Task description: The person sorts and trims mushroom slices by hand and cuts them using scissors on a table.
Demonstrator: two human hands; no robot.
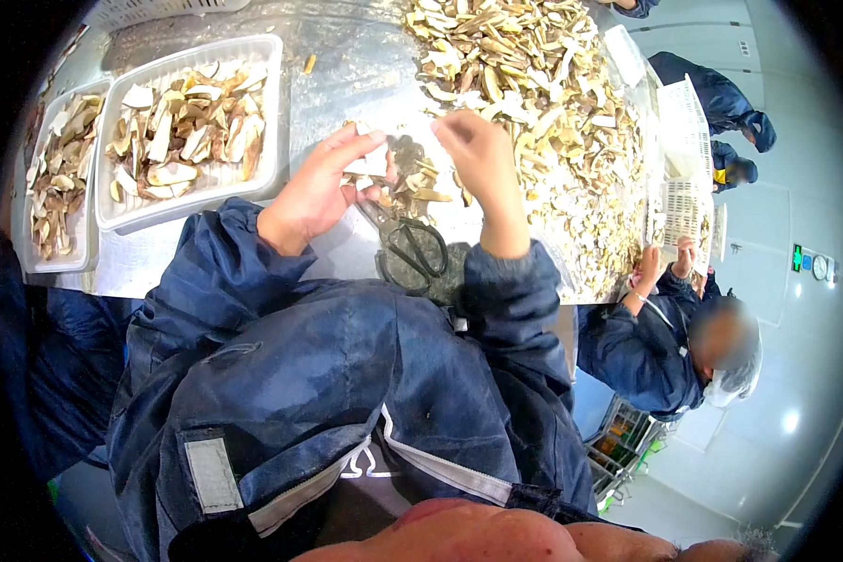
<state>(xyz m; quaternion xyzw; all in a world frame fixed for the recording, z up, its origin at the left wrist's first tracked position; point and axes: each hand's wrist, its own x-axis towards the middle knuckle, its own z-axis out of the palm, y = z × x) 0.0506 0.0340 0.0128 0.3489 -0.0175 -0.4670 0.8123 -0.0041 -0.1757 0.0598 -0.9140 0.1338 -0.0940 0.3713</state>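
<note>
My left hand (318, 183) is curled around pale mushroom slices (370, 165), held between thumb and fingers above the metal table. My right hand (480, 159) hovers to the right of it, thumb and fingertips drawn together; whether a small piece is between them I cannot make out. Below and between the hands lies a pair of scissors (412, 251) with dark loop handles, untouched. A few loose slices (428, 185) rest just beyond the scissors. Past my right hand spreads a large heap of sliced mushrooms (525, 84), cream with brown edges.
At left stand a white plastic tray (276, 103) and a narrower tray (92, 215), both with mushroom slices in them. White crates (686, 178) line the table's right side. A co-worker (656, 347) in a dark jacket works at the right; other people stand farther off.
</note>
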